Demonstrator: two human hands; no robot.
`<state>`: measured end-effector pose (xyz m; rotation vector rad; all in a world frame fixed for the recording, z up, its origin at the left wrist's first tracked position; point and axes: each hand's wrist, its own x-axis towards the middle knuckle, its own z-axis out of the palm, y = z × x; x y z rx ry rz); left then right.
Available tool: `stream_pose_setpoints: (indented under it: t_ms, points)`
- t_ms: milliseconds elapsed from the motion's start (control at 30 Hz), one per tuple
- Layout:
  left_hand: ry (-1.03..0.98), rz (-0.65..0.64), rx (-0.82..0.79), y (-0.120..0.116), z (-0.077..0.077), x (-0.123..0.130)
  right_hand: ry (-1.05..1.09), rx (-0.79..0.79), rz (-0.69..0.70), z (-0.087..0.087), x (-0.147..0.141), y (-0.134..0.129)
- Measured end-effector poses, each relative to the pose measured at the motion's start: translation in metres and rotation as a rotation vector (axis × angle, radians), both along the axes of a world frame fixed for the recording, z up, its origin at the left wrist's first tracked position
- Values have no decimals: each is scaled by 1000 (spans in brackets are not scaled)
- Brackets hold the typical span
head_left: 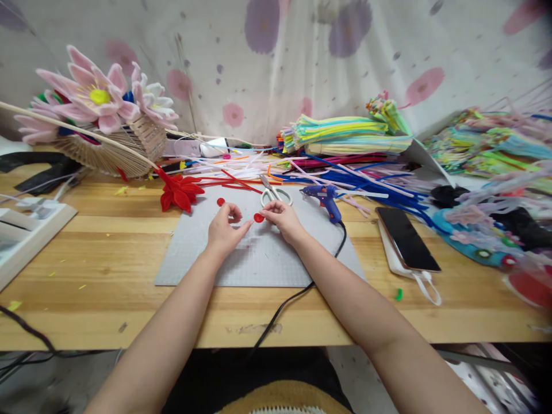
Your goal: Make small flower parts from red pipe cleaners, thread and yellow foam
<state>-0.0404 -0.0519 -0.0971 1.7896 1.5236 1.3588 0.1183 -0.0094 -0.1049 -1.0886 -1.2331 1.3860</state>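
Between the fingertips of my right hand (281, 219) is a small round red coil (259, 218), held just above the grey cutting mat (233, 270). Close by on its left, my left hand (226, 230) has thumb and fingers apart and holds nothing. A second red coil (221, 202) lies on the mat just beyond my left fingers. Scissors with white handles (290, 198) lie behind my right hand, which partly hides them. A blue glue gun (326, 198) rests at the mat's right. The red fuzzy flower (179, 191) sits at the mat's back left corner.
Loose pipe cleaners (366, 178) spread behind the mat, with yellow-green bundles (345, 129) on top. A basket (146, 138) with pink flowers (92, 86) stands back left. A phone (407, 238) lies right. The glue gun's black cord (287, 302) crosses the mat under my right arm. A white power strip (34, 233) is left.
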Motion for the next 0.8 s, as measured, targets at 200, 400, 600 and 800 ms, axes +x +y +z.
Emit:
stream_pose_setpoints:
  t_ms: [200,400,600,800]
  points:
    - [122,-109,79,-4,-3,10,24,-25,-21,2,-2,0]
    - [8,-72,10,-5,-4,16,23,-17,-5,4,-6,-3]
    - [29,-44,1,-4,-2,16,28,3,30,3,-8,-4]
    - [32,-24,-47,-5,-2,15,35,15,43,4,-8,-5]
